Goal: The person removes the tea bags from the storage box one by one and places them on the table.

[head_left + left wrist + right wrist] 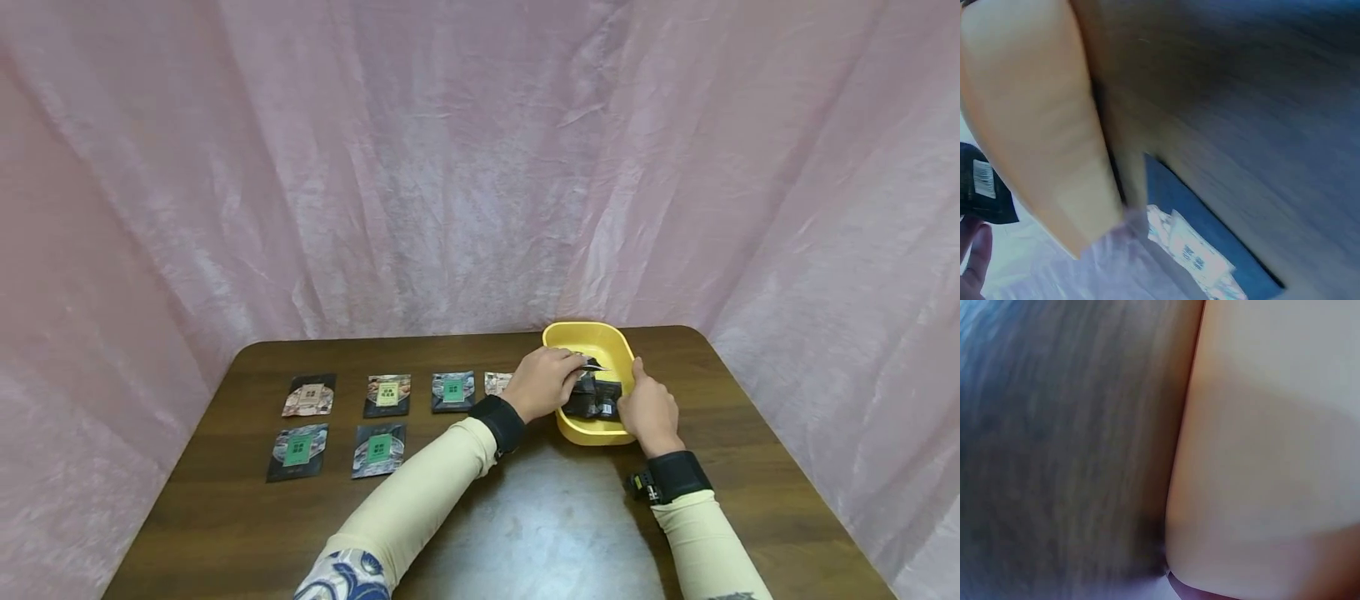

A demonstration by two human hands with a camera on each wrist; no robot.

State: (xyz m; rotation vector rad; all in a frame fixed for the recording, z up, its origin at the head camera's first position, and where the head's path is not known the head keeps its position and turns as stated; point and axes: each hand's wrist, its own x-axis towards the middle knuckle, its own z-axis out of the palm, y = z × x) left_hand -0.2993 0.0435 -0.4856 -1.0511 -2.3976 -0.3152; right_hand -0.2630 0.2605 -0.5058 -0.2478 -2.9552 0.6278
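My left hand (pixel 542 382) reaches over the near left rim of a yellow plastic basin (pixel 592 333) and pinches a small black packet (pixel 985 184) with a white barcode. Inside the basin, below that hand, lie several black packets (pixel 600 400). With the thumb over its edge, my right hand (pixel 651 412) grips the basin's right side. The right wrist view is filled largely by the basin wall (pixel 1260 437) and blurred wood. Just left of my left hand, a packet with a pale label (pixel 497 382) lies partly hidden.
Flat packets rest in two rows on the brown wooden table (pixel 225 517): a pale-labelled one (pixel 309 395), a yellow-labelled one (pixel 387 396) and green-labelled ones (pixel 453 392). Behind the table's back edge hangs a pink curtain (pixel 450 208).
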